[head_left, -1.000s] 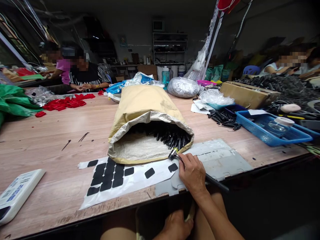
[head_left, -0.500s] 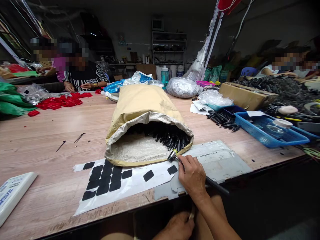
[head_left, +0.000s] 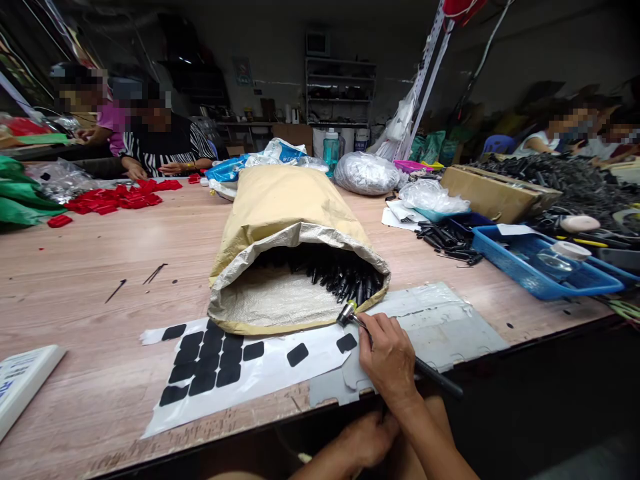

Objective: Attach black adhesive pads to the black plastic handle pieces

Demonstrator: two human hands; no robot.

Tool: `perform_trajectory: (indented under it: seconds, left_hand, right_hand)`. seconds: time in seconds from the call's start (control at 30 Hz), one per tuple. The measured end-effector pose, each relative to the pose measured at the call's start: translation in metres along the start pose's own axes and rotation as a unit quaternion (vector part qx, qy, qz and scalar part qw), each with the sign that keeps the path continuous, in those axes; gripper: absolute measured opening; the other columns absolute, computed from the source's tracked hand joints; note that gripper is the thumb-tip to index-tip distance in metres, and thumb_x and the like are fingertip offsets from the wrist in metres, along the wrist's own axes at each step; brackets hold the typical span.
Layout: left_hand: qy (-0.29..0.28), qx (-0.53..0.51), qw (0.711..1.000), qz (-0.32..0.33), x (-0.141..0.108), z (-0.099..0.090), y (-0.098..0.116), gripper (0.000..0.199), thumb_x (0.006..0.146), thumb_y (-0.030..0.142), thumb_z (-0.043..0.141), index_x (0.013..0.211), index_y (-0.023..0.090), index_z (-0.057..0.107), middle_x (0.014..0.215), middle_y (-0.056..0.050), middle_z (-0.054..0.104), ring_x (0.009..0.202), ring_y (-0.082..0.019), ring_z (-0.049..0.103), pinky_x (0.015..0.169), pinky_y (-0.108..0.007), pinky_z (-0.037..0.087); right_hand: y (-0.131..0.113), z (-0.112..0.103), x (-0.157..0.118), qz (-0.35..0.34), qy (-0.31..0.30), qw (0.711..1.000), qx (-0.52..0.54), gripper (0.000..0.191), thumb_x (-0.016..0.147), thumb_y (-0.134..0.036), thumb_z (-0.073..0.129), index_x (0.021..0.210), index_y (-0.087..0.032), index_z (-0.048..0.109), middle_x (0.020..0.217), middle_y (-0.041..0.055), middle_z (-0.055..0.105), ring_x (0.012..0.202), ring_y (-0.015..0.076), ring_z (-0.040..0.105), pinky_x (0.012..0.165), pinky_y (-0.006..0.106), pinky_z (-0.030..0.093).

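Note:
My right hand (head_left: pixel 387 353) is closed round the handle of a small hammer (head_left: pixel 346 313) with a metal head and black grip. The hammer head is near the lower right lip of a tan woven sack (head_left: pixel 295 193). Thin black parts (head_left: pixel 350 283) fill the sack's open mouth. Below the table edge, my left hand (head_left: pixel 367 437) is closed, partly behind my right forearm; what its fingers hold is hidden. A white backing sheet (head_left: pixel 275 373) with several black rounded stickers (head_left: pixel 203 382) lies in front of the sack. The right hand is over a grey board (head_left: pixel 425 327).
Blue baskets (head_left: pixel 545 283), a cardboard box (head_left: pixel 493 190) and heaped black parts (head_left: pixel 595 183) stand on the right. Red pieces (head_left: pixel 117 198) lie at the far left, near a co-worker in striped sleeves (head_left: pixel 200 143). A white box (head_left: pixel 27 380) is at the near left.
My left hand has moved up and slightly right, closer behind my right wrist; a light-coloured bit seen at its fingers earlier no longer shows there. The hammer stays nearly in place. The view has shifted slightly.

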State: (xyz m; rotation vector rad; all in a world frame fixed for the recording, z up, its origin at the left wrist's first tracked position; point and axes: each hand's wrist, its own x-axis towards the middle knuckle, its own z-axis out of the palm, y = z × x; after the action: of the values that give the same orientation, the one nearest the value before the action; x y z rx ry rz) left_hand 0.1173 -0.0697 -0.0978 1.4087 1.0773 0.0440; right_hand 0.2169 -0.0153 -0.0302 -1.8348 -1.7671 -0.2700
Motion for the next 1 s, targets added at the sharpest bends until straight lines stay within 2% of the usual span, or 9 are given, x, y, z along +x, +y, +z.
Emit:
perform_trajectory:
  seconds: [0.13, 0.23, 0.33, 0.47, 0.67, 0.8, 0.87, 0.93, 1.0]
  left_hand:
    - [0.012, 0.058, 0.997, -0.042, -0.013, -0.004, 0.002, 0.068, 0.088, 0.066, 0.052, 0.133, 0.016, 0.064, 0.131, -0.018, 0.067, 0.118, -0.04, 0.063, 0.099, -0.05, 0.049]
    - [-0.001, 0.071, 0.997, 0.02, -0.032, -0.017, -0.001, 0.063, 0.084, 0.055, 0.062, 0.136, 0.019, 0.062, 0.134, -0.014, 0.066, 0.12, -0.037, 0.062, 0.102, -0.047, 0.048]
    - [-0.025, 0.083, 0.992, 0.095, -0.054, -0.033, -0.005, 0.077, 0.081, 0.048, 0.067, 0.151, 0.025, 0.044, 0.152, -0.01, 0.051, 0.136, -0.035, 0.049, 0.115, -0.046, 0.036]
    - [-0.035, 0.135, 0.988, 0.06, -0.083, -0.054, -0.012, 0.081, 0.087, 0.054, 0.06, 0.157, 0.025, 0.034, 0.156, -0.011, 0.046, 0.14, -0.034, 0.046, 0.118, -0.045, 0.033]
    - [0.061, 0.217, 0.974, 0.023, -0.116, -0.073, -0.056, 0.066, 0.087, 0.061, 0.055, 0.145, 0.029, 0.054, 0.126, -0.011, 0.07, 0.117, -0.034, 0.063, 0.104, -0.042, 0.046]
    - [0.118, 0.281, 0.952, -0.005, -0.128, -0.075, -0.082, 0.047, 0.092, 0.053, 0.052, 0.131, 0.029, 0.065, 0.11, -0.01, 0.074, 0.106, -0.03, 0.068, 0.095, -0.038, 0.049]
    - [0.146, 0.299, 0.942, -0.033, -0.129, -0.075, -0.087, 0.036, 0.098, 0.043, 0.043, 0.114, 0.027, 0.071, 0.098, -0.009, 0.075, 0.096, -0.027, 0.071, 0.087, -0.035, 0.049]
    - [0.18, 0.31, 0.93, -0.075, -0.126, -0.074, -0.089, 0.034, 0.1, 0.03, 0.038, 0.098, 0.024, 0.071, 0.09, -0.008, 0.075, 0.091, -0.026, 0.072, 0.082, -0.032, 0.048]
    - [0.221, 0.317, 0.915, -0.114, -0.119, -0.073, -0.092, 0.03, 0.096, 0.021, 0.04, 0.089, 0.021, 0.069, 0.088, -0.01, 0.074, 0.093, -0.026, 0.072, 0.082, -0.032, 0.048]
  right_hand:
    - [0.0, 0.001, 0.0, -0.001, 0.002, 1.0, 0.0, 0.026, 0.094, -0.021, 0.055, 0.116, -0.024, 0.068, 0.097, 0.0046, 0.066, 0.091, 0.0212, 0.053, 0.078, 0.033, 0.034]
    - [0.0, 0.001, -0.001, -0.003, 0.007, 1.0, 0.003, 0.025, 0.094, -0.02, 0.055, 0.115, -0.024, 0.068, 0.096, 0.0043, 0.066, 0.09, 0.0209, 0.053, 0.078, 0.033, 0.034]
    - [0.0, 0.0, -0.001, -0.001, 0.007, 1.0, 0.004, 0.026, 0.094, -0.02, 0.055, 0.115, -0.025, 0.068, 0.096, 0.0037, 0.066, 0.09, 0.0209, 0.053, 0.078, 0.033, 0.034]
    - [-0.001, -0.002, 0.0, -0.002, -0.005, 1.0, -0.001, 0.026, 0.094, -0.019, 0.055, 0.116, -0.024, 0.068, 0.096, 0.0042, 0.066, 0.089, 0.0209, 0.053, 0.077, 0.033, 0.035]
    - [0.001, -0.021, 0.003, -0.02, -0.036, 0.999, -0.01, 0.037, 0.091, -0.016, 0.057, 0.124, -0.027, 0.065, 0.103, 0.0049, 0.068, 0.095, 0.0226, 0.055, 0.079, 0.035, 0.037]
    - [0.005, -0.049, -0.02, -0.027, -0.027, 0.998, 0.059, 0.033, 0.095, -0.024, 0.052, 0.126, -0.023, 0.063, 0.107, 0.0072, 0.068, 0.099, 0.0222, 0.058, 0.084, 0.033, 0.041]
    - [0.008, -0.061, -0.042, -0.015, -0.094, 0.991, 0.089, 0.021, 0.097, -0.03, 0.05, 0.105, -0.025, 0.068, 0.094, 0.0038, 0.069, 0.088, 0.019, 0.062, 0.078, 0.03, 0.041]
    - [0.011, -0.064, -0.066, 0.001, -0.215, 0.973, 0.088, 0.023, 0.098, -0.032, 0.047, 0.089, -0.025, 0.067, 0.083, 0.0019, 0.07, 0.078, 0.0173, 0.064, 0.069, 0.028, 0.039]
    - [0.014, -0.059, -0.087, 0.051, -0.332, 0.94, 0.056, 0.027, 0.099, -0.031, 0.044, 0.086, -0.025, 0.066, 0.08, 0.0018, 0.072, 0.075, 0.018, 0.068, 0.064, 0.028, 0.036]
